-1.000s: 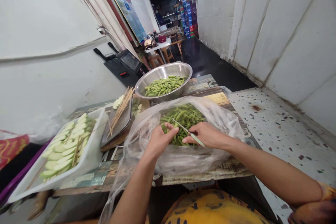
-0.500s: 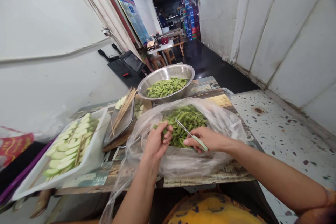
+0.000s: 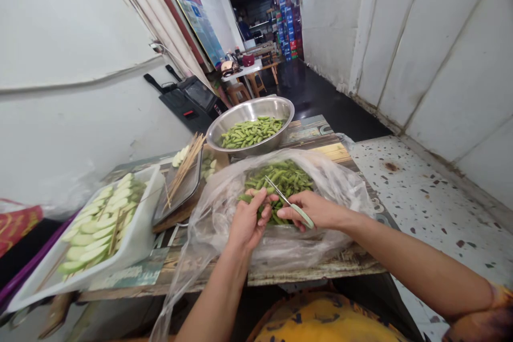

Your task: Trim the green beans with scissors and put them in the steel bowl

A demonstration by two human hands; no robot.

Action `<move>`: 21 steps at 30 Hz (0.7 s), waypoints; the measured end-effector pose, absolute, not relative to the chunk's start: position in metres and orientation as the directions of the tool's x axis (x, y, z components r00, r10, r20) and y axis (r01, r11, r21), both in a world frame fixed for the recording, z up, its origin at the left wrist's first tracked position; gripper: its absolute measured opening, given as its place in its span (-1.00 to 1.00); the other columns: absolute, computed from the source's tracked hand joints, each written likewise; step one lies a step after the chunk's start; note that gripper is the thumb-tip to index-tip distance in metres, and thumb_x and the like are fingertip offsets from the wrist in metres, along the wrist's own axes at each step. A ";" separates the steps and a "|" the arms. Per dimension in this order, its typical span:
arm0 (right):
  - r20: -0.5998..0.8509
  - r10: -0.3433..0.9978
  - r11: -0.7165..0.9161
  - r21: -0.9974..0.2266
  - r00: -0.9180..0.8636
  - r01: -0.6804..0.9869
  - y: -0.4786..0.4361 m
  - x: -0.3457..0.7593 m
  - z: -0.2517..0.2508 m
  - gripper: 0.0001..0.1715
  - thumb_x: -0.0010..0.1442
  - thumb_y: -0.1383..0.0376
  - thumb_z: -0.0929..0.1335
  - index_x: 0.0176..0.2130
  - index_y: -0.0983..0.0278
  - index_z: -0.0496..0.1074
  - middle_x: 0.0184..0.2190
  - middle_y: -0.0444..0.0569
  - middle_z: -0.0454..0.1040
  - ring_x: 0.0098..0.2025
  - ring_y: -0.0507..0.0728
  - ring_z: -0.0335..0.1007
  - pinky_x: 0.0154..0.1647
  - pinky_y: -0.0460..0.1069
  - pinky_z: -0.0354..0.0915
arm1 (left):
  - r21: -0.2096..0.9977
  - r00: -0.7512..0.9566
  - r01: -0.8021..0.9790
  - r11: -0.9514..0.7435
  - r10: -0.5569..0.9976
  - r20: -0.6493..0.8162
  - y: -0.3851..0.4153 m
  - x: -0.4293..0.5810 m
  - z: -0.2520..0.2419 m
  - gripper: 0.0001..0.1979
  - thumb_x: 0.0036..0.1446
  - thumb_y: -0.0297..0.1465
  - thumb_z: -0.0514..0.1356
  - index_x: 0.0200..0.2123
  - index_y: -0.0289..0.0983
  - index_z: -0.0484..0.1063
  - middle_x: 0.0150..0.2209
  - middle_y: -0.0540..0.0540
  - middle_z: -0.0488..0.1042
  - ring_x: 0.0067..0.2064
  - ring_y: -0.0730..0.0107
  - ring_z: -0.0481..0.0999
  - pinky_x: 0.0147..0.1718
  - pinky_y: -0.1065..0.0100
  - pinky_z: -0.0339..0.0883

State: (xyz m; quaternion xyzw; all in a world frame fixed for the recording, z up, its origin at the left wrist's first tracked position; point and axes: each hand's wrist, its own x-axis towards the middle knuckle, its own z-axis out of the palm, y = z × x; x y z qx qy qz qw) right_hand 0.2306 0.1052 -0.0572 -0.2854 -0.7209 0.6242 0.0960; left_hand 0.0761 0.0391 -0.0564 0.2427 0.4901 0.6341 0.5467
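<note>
My left hand (image 3: 249,218) pinches a green bean pod (image 3: 245,198) over an open clear plastic bag (image 3: 340,184) full of green pods (image 3: 286,175). My right hand (image 3: 316,209) grips small scissors (image 3: 289,203) with pale green handles, blades pointing up-left toward the pod and close to my left fingers. Behind the bag stands a steel bowl (image 3: 236,115) holding trimmed pods.
A white tray (image 3: 144,235) of pale green vegetable slices on skewers sits at left. A metal tray (image 3: 182,192) carries wooden skewers (image 3: 186,163). The worn wooden table (image 3: 332,149) ends near my body; a speckled floor (image 3: 433,197) lies right, white wall left.
My left hand lifted a pod out of the bag, then drew it in beside the scissor blades. My right hand stayed nearly in place.
</note>
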 end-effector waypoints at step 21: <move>-0.239 0.557 0.083 -0.937 -0.795 0.340 0.107 0.230 -0.065 -0.45 -0.08 -0.10 0.38 -0.62 0.31 0.26 -0.74 -0.16 0.31 -0.70 -0.02 0.23 -0.65 -0.13 0.13 | 0.889 -0.450 0.456 0.036 0.871 0.196 0.172 -0.002 0.077 -0.64 0.24 -0.21 -0.06 -0.26 -0.46 0.21 -0.36 -0.20 0.40 -0.40 0.48 0.37 -0.41 0.35 0.29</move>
